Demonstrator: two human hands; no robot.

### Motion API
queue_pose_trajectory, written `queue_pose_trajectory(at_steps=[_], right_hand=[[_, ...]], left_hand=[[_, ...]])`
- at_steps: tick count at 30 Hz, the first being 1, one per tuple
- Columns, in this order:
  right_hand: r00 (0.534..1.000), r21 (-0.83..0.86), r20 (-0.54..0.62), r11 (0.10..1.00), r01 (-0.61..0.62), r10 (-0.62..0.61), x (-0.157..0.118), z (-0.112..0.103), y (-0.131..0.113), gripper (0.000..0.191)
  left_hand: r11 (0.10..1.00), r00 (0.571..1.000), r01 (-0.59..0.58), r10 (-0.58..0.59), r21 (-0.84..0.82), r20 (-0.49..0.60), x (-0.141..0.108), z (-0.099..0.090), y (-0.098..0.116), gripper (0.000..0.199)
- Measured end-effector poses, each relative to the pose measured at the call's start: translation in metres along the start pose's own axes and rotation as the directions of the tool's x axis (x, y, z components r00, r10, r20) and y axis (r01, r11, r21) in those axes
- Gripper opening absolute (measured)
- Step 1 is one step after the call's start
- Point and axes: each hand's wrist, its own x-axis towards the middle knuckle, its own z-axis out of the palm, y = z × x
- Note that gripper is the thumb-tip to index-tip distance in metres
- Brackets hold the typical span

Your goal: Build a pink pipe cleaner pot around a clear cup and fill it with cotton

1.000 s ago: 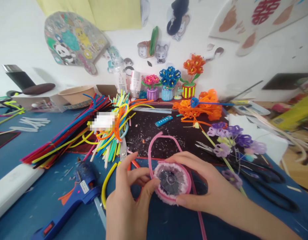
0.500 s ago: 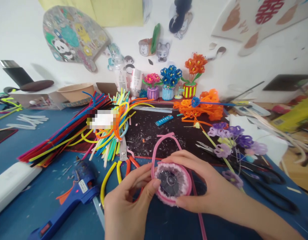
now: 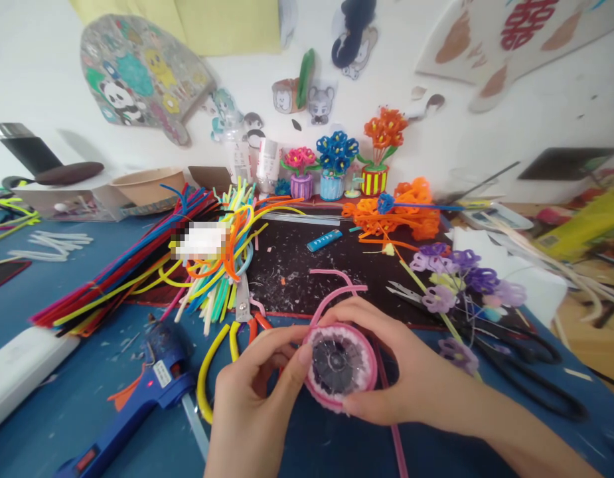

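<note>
A small round pot (image 3: 335, 362) with a clear ribbed plastic inside, like a bottle base, is tilted with its open mouth or base facing me. Fuzzy pale pink lines its edge, and a darker pink pipe cleaner (image 3: 330, 297) runs around the rim, its loose end sticking up behind. My right hand (image 3: 396, 368) grips the pot from the right, fingers above and thumb below. On the left edge, my left hand (image 3: 271, 382) pinches the pipe cleaner against the rim between thumb and index finger. Another pink pipe cleaner (image 3: 397, 438) lies on the table behind and below the pot.
A blue glue gun (image 3: 137, 405) lies at left near yellow-handled pliers (image 3: 207, 372). Bundled pipe cleaners (image 3: 137, 245), a lighter (image 3: 324, 240), black scissors (image 3: 530, 378), purple flowers (image 3: 441, 299) and orange pieces (image 3: 416, 209) surround the hands. Finished flower pots (image 3: 331, 186) stand along the wall.
The pipe cleaner's standing loop has been drawn down onto the rim, its free end now leaning right. My left thumb has moved up along the left edge. The view has shifted slightly.
</note>
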Motion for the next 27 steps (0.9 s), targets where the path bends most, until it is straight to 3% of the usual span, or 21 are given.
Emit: queue_pose_trajectory(at_steps=[11, 21, 27], right_hand=[[0.999, 0.006, -0.043, 1.000, 0.031, -0.031, 0.004, 0.002, 0.004, 0.059], [0.987, 0.025, -0.100, 0.992, 0.127, -0.124, 0.004, 0.003, 0.008, 0.057], [0.971, -0.046, -0.164, 0.984, 0.171, -0.176, 0.001, 0.005, 0.008, 0.056]], left_hand=[[0.997, 0.992, 0.072, -0.072, 0.009, 0.101, 0.012, -0.001, 0.012, 0.025], [0.992, 0.984, 0.127, -0.125, -0.002, 0.127, 0.018, -0.003, 0.016, 0.025], [0.987, 0.968, 0.155, -0.161, 0.048, 0.190, 0.025, -0.005, 0.021, 0.029]])
